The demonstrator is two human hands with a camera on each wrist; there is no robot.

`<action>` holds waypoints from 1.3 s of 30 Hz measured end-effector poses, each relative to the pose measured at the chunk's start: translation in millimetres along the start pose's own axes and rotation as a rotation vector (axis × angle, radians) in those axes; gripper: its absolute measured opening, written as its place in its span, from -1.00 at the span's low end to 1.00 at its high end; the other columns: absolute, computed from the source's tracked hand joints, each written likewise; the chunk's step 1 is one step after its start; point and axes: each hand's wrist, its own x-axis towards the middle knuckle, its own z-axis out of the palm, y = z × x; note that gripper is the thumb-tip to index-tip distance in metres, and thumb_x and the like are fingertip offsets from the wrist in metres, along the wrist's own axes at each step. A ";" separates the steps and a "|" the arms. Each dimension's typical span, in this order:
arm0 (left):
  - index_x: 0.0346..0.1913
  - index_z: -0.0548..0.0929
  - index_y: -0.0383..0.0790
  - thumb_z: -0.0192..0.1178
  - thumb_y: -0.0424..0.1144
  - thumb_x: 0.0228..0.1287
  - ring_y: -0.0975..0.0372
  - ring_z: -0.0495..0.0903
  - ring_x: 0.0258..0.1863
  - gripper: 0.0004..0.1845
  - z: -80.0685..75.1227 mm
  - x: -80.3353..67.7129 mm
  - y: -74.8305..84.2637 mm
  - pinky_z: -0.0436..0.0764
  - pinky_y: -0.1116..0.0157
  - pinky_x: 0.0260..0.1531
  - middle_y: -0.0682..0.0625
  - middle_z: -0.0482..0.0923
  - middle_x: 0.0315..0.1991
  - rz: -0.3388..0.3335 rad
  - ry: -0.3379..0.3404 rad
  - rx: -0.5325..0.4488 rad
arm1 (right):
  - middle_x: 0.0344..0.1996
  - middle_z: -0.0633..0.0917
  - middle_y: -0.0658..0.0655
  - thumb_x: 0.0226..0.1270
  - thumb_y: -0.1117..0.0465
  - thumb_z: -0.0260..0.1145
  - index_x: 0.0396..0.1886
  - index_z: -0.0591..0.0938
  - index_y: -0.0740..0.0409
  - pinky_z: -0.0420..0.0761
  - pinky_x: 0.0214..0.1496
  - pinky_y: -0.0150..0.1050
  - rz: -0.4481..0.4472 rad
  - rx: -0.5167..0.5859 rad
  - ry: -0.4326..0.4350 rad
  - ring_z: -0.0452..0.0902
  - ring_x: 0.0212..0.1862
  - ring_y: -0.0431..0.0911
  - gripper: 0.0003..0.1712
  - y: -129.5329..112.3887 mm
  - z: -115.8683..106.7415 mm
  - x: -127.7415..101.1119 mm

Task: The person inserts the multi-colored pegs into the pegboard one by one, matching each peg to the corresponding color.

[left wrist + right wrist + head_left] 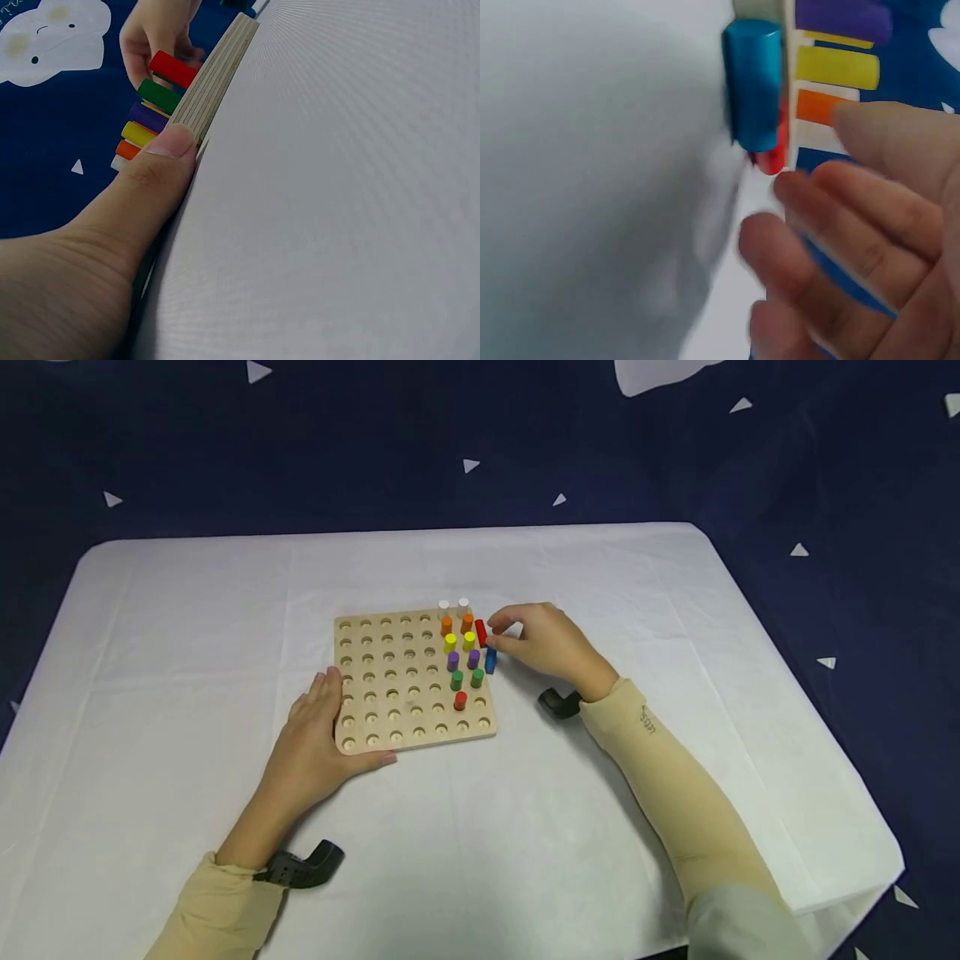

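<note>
A wooden pegboard [397, 693] lies mid-table on the white cloth. Pairs of white [453, 607], orange [456, 624], yellow [459, 642], purple [462, 659] and green pegs [467, 678] stand in its right columns, and a single red peg [460, 700] stands below them. Off the board's right edge stand a loose red peg [480, 632] and a blue peg [491, 660], the latter also plain in the right wrist view [754, 82]. My right hand [498, 635] hovers at the loose red peg, thumb and forefinger slightly apart. My left hand [330, 735] lies flat, its thumb [169, 146] pressing the board's near edge.
The white-covered table [187, 635] stretches wide on every side of the board. A dark blue cloth with white triangles [225, 443] hangs behind. Black wrist mounts sit at my left wrist [303, 867] and right wrist [558, 703].
</note>
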 end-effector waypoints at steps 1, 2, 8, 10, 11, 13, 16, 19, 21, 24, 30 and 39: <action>0.57 -0.19 -0.40 0.53 0.35 -0.26 -0.16 -0.14 0.59 0.53 -0.2 -0.3 -0.1 -0.09 -0.17 0.54 -0.32 -0.14 0.58 0.000 0.000 0.000 | -0.07 0.76 -0.01 0.36 -0.02 0.35 0.07 0.71 0.01 0.58 -0.14 -0.20 0.011 -0.019 -0.011 0.57 -0.25 -0.09 -0.63 0.3 1.3 3.3; 0.57 -0.19 -0.40 0.53 0.35 -0.26 -0.16 -0.14 0.59 0.53 -0.1 -0.3 -0.2 -0.09 -0.17 0.54 -0.32 -0.14 0.58 0.000 0.001 -0.001 | -0.06 0.76 -0.01 0.36 -0.02 0.35 0.08 0.71 0.03 0.59 -0.08 -0.18 0.017 -0.035 -0.020 0.58 -0.20 -0.09 -0.62 0.2 2.6 6.2; 0.57 -0.18 -0.39 0.53 0.36 -0.26 -0.15 -0.14 0.59 0.52 0.3 -0.4 -0.3 -0.09 -0.17 0.55 -0.32 -0.13 0.58 -0.001 0.006 -0.007 | -0.08 0.74 0.04 0.34 0.00 0.36 0.08 0.70 0.12 0.60 0.08 -0.10 0.050 -0.133 -0.054 0.58 -0.06 -0.09 -0.58 -6.2 7.7 15.4; 0.57 -0.18 -0.39 0.53 0.35 -0.26 -0.16 -0.14 0.59 0.52 0.2 -0.3 -0.1 -0.09 -0.17 0.55 -0.33 -0.13 0.58 -0.001 0.005 -0.007 | -0.06 0.74 0.06 0.34 0.01 0.35 0.10 0.70 0.13 0.60 0.09 -0.08 0.067 -0.158 -0.063 0.57 -0.07 -0.07 -0.58 -9.6 6.9 16.7; 0.57 -0.18 -0.39 0.53 0.35 -0.26 -0.16 -0.14 0.59 0.52 0.1 -0.2 0.0 -0.09 -0.17 0.55 -0.33 -0.13 0.58 -0.001 0.005 -0.007 | -0.04 0.74 0.07 0.34 0.02 0.34 0.11 0.70 0.13 0.60 0.10 -0.07 0.074 -0.167 -0.068 0.57 -0.06 -0.07 -0.57 -11.2 6.2 17.3; 0.57 -0.18 -0.40 0.53 0.35 -0.26 -0.16 -0.14 0.59 0.52 -0.1 -0.1 0.1 -0.09 -0.17 0.54 -0.33 -0.13 0.58 0.000 0.004 -0.006 | -0.02 0.73 0.08 0.33 0.05 0.32 0.10 0.70 0.13 0.60 0.11 -0.06 0.086 -0.180 -0.074 0.55 -0.08 -0.06 -0.59 -13.5 5.1 18.8; 0.57 -0.18 -0.39 0.53 0.35 -0.26 -0.16 -0.14 0.59 0.53 0.0 0.0 0.2 -0.09 -0.17 0.54 -0.33 -0.13 0.58 -0.001 0.004 -0.004 | -0.07 0.72 0.07 0.30 0.11 0.30 0.01 0.73 0.11 0.59 0.01 -0.07 0.100 -0.202 -0.076 0.53 -0.14 -0.05 -0.66 -15.5 3.9 21.7; 0.57 -0.18 -0.39 0.53 0.35 -0.26 -0.16 -0.14 0.59 0.53 0.0 0.0 0.4 -0.08 -0.18 0.54 -0.33 -0.13 0.58 -0.001 0.005 -0.005 | -0.19 0.69 0.06 0.27 0.16 0.30 -0.10 0.74 0.08 0.53 -0.16 -0.12 0.111 -0.224 -0.075 0.49 -0.23 -0.04 -0.76 -16.9 4.0 25.8; 0.57 -0.18 -0.39 0.53 0.35 -0.26 -0.16 -0.14 0.59 0.53 -0.3 -0.2 0.6 -0.09 -0.18 0.54 -0.33 -0.13 0.58 -0.002 0.004 -0.006 | -0.25 0.66 0.07 0.27 0.17 0.29 -0.15 0.73 0.09 0.49 -0.24 -0.15 0.113 -0.246 -0.074 0.48 -0.27 -0.03 -0.80 -17.8 4.6 28.9; 0.57 -0.18 -0.39 0.53 0.36 -0.26 -0.16 -0.14 0.59 0.53 -0.9 -0.6 0.8 -0.09 -0.18 0.54 -0.33 -0.14 0.58 -0.003 0.002 -0.004 | -0.29 0.62 0.08 0.29 0.18 0.27 -0.17 0.72 0.12 0.48 -0.31 -0.15 0.113 -0.290 -0.071 0.48 -0.31 -0.02 -0.81 -19.7 6.5 33.4; 0.56 -0.18 -0.40 0.53 0.35 -0.26 -0.16 -0.14 0.59 0.53 -0.9 -1.4 -0.2 -0.09 -0.17 0.55 -0.33 -0.14 0.58 -0.006 0.004 -0.002 | -0.39 0.60 0.07 0.35 0.17 0.21 -0.30 0.71 0.12 0.49 -0.38 -0.14 0.116 -0.394 -0.058 0.48 -0.38 -0.01 -0.82 -24.3 10.1 40.8; 0.57 -0.18 -0.38 0.52 0.36 -0.26 -0.13 -0.15 0.60 0.52 0.3 -1.2 -0.4 -0.10 -0.16 0.55 -0.31 -0.14 0.58 -0.008 0.005 -0.009 | -0.05 0.75 0.09 0.38 0.22 0.28 -0.04 0.77 0.05 0.67 -0.08 -0.01 0.108 -0.387 -0.039 0.64 -0.06 0.02 -0.76 -21.0 2.6 42.7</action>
